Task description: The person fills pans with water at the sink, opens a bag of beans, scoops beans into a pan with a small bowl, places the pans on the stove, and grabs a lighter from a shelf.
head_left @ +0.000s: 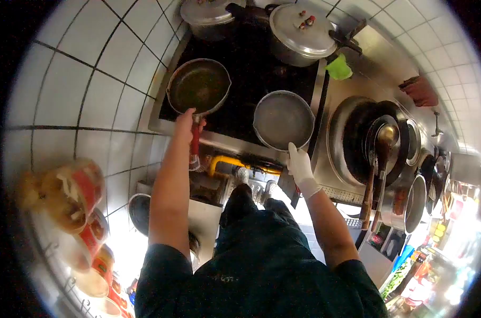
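Note:
My bare left hand (pixel 185 126) is closed round the red handle of a dark frying pan (pixel 199 87), whose inside looks oily. That pan sits at the left side of the black stovetop (pixel 240 108). My right hand (pixel 302 170), in a white glove, is at the near edge of a grey pan (pixel 284 121) at the right front. Its fingers seem wrapped round that pan's handle, which the glove mostly hides. Both pans look level, with nothing clearly visible inside them.
Two lidded pressure cookers, one silver (pixel 303 32) and another (pixel 211 11), stand at the back. A green cloth (pixel 339 68) lies right of the stove. Beyond it are stacked woks (pixel 352 143) with a ladle (pixel 387 139). Tubs (pixel 89 238) line a left rack; a yellow pipe (pixel 240 161) runs below.

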`<state>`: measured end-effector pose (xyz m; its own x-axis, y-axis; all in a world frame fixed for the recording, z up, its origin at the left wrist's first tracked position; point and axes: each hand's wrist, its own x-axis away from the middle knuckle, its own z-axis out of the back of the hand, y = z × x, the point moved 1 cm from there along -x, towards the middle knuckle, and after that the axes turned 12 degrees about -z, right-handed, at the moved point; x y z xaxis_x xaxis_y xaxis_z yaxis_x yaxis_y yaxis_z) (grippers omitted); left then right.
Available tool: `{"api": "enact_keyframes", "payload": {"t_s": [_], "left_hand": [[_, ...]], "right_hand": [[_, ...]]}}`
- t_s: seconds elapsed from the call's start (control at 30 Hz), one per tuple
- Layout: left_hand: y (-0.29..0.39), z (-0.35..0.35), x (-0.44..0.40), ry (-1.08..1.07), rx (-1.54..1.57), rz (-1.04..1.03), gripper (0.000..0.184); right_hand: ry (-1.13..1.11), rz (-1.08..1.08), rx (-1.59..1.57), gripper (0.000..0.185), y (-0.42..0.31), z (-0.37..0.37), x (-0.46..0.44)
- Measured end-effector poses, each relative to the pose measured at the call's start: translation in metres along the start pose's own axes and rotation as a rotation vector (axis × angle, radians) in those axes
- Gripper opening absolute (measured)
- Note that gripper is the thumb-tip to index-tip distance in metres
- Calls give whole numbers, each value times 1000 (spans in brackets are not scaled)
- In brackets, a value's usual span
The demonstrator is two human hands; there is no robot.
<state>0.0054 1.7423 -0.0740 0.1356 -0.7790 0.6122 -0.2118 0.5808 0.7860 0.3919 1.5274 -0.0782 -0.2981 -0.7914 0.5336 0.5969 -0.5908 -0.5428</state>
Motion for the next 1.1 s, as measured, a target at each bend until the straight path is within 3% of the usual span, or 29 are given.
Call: {"api": "enact_keyframes", "payload": {"t_s": [0.03, 0.07, 0.2, 0.23, 0.3, 0.4, 0.5, 0.7, 0.8, 0.9, 0.97, 1.03, 1.1], "left_hand": [[6, -2, 7, 21, 18, 14, 39], [16, -6, 16, 41, 36, 27, 43], [5, 2, 10, 70, 109, 17, 60], [8, 1, 16, 55, 85, -3, 61], [17, 1, 34, 28, 34, -44, 62], [10, 8, 37, 26, 96, -68, 44], [2, 19, 40, 4, 44, -83, 62], [0, 24, 41, 90, -87, -206, 69], [12, 15, 56, 144, -150, -270, 35], [21, 0, 73, 221, 10, -297, 45], [2, 22, 51, 206, -398, -471, 50], [4, 19, 44, 184, -388, -557, 58], [15, 1, 56, 158, -382, -646, 64]], "right_hand": [[27, 43, 111, 39, -14, 6, 3], [13, -52, -2, 31, -43, 18, 11], [-113, -533, -547, 45, -81, 24, 6], [-96, -548, -603, 49, -79, 18, 1], [-95, -521, -614, 49, -79, 15, -5], [-79, -508, -607, 50, -84, 10, -15], [-99, -513, -610, 49, -85, 7, -21], [-92, -558, -655, 47, -87, 4, -23], [-116, -559, -660, 47, -96, 12, -15], [-130, -569, -623, 52, -95, 15, -16], [-104, -558, -627, 63, -96, 18, -12], [-238, -543, -760, 73, -81, 22, -18], [-70, -400, -448, 79, -79, 32, -6]]}}
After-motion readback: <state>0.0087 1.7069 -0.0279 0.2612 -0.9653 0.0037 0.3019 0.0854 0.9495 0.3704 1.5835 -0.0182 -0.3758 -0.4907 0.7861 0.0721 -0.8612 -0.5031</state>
